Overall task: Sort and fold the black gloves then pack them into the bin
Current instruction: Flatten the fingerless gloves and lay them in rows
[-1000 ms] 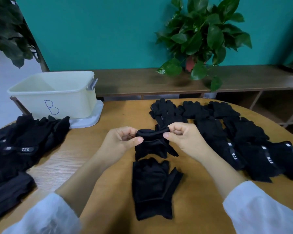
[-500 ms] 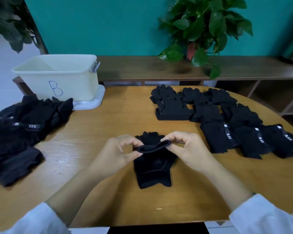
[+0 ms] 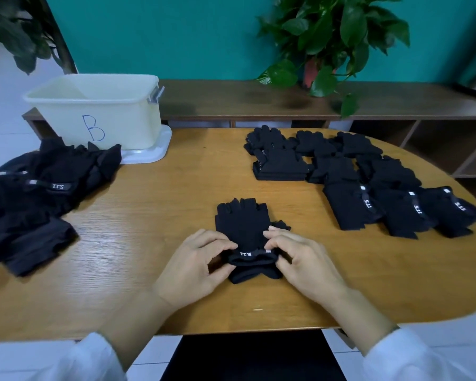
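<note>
A pair of black fingerless gloves (image 3: pixel 243 224) lies stacked in the middle of the wooden table (image 3: pixel 176 204), fingers pointing away from me. My left hand (image 3: pixel 195 264) pinches the left end of the cuff with its "5.11" strap. My right hand (image 3: pixel 302 258) pinches the right end of the same cuff. Rows of folded black gloves (image 3: pixel 349 180) lie at the right. An unsorted heap of black gloves (image 3: pixel 36 196) lies at the left. The cream bin (image 3: pixel 102 111) marked "B" stands at the back left; I see nothing inside it.
The bin rests on its white lid (image 3: pixel 151 152). A wooden shelf (image 3: pixel 286 103) runs behind the table with a potted plant (image 3: pixel 330 39) on it. Another plant (image 3: pixel 14 31) stands at the far left. The table's front edge is just under my wrists.
The glove I held up over the other one has come down onto it, and both hands now hold the cuff low on the table. My view has pulled back from the table.
</note>
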`<action>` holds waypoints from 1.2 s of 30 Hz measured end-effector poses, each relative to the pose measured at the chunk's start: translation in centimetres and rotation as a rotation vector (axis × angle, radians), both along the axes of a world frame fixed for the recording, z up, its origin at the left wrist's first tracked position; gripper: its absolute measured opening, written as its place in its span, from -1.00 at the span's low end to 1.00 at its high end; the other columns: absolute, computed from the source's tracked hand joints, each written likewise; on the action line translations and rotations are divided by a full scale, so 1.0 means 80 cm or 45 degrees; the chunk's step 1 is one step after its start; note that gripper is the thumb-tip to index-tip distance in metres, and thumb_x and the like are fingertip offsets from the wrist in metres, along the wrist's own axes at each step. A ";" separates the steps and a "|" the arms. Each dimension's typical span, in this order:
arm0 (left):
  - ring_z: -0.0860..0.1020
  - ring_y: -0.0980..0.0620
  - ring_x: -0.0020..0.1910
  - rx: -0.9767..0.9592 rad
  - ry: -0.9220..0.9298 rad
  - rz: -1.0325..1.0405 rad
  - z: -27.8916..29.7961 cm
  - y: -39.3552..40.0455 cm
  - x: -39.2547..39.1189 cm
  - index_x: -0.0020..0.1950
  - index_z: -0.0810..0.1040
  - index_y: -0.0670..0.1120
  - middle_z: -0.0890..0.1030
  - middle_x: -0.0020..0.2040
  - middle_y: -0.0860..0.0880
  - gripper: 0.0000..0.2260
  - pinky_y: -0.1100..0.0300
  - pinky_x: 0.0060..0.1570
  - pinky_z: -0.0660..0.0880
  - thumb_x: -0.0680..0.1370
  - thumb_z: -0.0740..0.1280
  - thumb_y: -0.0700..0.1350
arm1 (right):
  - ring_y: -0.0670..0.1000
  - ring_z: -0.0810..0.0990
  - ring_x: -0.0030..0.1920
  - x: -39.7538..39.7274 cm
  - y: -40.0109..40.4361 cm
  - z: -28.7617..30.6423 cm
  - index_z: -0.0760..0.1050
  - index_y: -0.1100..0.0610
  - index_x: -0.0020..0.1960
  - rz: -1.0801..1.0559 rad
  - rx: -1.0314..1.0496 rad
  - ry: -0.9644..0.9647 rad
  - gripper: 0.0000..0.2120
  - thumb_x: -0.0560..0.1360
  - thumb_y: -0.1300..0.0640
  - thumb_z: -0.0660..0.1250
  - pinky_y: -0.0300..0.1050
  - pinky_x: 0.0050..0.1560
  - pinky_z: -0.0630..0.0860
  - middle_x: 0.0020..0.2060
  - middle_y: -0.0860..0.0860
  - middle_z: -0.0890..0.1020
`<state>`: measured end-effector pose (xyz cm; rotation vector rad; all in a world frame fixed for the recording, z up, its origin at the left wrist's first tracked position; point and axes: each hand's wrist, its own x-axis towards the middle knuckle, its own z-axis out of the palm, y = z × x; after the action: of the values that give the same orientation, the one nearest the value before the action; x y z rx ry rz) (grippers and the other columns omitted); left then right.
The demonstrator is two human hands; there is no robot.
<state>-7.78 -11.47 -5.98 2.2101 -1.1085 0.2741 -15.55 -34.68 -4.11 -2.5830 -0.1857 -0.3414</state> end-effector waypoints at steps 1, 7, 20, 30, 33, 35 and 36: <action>0.52 0.15 0.06 0.019 -0.022 0.005 -0.002 0.000 0.000 0.16 0.64 -0.03 0.58 0.07 0.13 -0.71 0.23 0.12 0.44 0.51 0.36 0.05 | -0.25 0.37 0.36 0.000 0.000 -0.002 0.60 0.06 0.05 0.005 -0.016 -0.014 -0.72 0.44 0.37 0.35 -0.09 0.23 0.52 0.26 -0.11 0.58; 0.49 0.11 0.02 0.119 -0.237 -0.049 -0.002 -0.004 -0.004 0.03 0.65 -0.07 0.61 -0.03 0.06 -0.80 0.31 0.16 0.32 0.46 0.32 -0.12 | -0.15 0.46 0.34 -0.001 0.002 -0.009 0.54 0.06 -0.03 0.005 -0.075 -0.075 -0.68 0.37 0.43 0.38 -0.10 0.11 0.58 0.22 -0.09 0.61; 0.50 0.20 0.13 0.121 0.091 -0.120 0.003 0.008 -0.004 0.19 0.61 -0.02 0.58 0.12 0.16 -0.70 0.30 0.13 0.46 0.48 0.29 -0.14 | -0.04 0.59 0.22 -0.014 -0.002 0.000 0.64 0.13 -0.02 0.203 -0.321 -0.249 -0.74 0.34 0.26 0.30 -0.13 0.19 0.55 0.09 0.02 0.68; -0.02 0.17 0.54 0.370 0.189 -0.002 0.033 -0.048 0.042 0.58 0.11 -0.14 0.13 0.58 -0.04 -0.33 0.35 0.48 -0.17 0.57 -0.10 0.21 | -0.02 0.13 0.54 0.045 0.018 0.039 0.22 0.20 0.53 0.038 -0.461 -0.045 -0.46 0.65 -0.06 -0.08 -0.15 0.51 -0.02 0.52 0.08 0.22; -0.34 0.09 0.53 0.730 0.055 -0.019 0.010 -0.055 0.034 0.58 -0.26 -0.12 -0.25 0.59 -0.05 -0.18 0.21 0.50 -0.32 0.46 -0.42 0.37 | -0.12 -0.32 0.52 0.049 0.023 0.012 -0.24 0.11 0.58 0.126 -0.511 0.347 -0.35 0.63 -0.23 -0.23 -0.14 0.53 -0.30 0.54 -0.04 -0.26; -0.42 0.08 0.51 0.796 0.019 0.019 0.000 -0.051 0.030 0.56 -0.33 -0.13 -0.35 0.56 -0.04 -0.14 0.15 0.51 -0.32 0.41 -0.53 0.39 | -0.16 -0.38 0.50 0.046 0.018 -0.004 -0.28 0.10 0.57 0.130 -0.530 0.377 -0.29 0.57 -0.29 -0.30 -0.14 0.53 -0.30 0.54 -0.06 -0.30; -0.43 0.09 0.50 0.804 0.008 0.036 -0.001 -0.050 0.029 0.55 -0.35 -0.13 -0.37 0.56 -0.04 -0.14 0.14 0.52 -0.32 0.40 -0.53 0.39 | -0.18 -0.38 0.50 0.046 0.014 -0.009 -0.29 0.09 0.57 0.136 -0.539 0.372 -0.28 0.56 -0.30 -0.31 -0.16 0.52 -0.31 0.54 -0.06 -0.30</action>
<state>-5.43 -15.46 -6.08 2.7684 -1.2860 -0.0919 -11.84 -33.58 -4.83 -2.9830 -0.3167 0.1328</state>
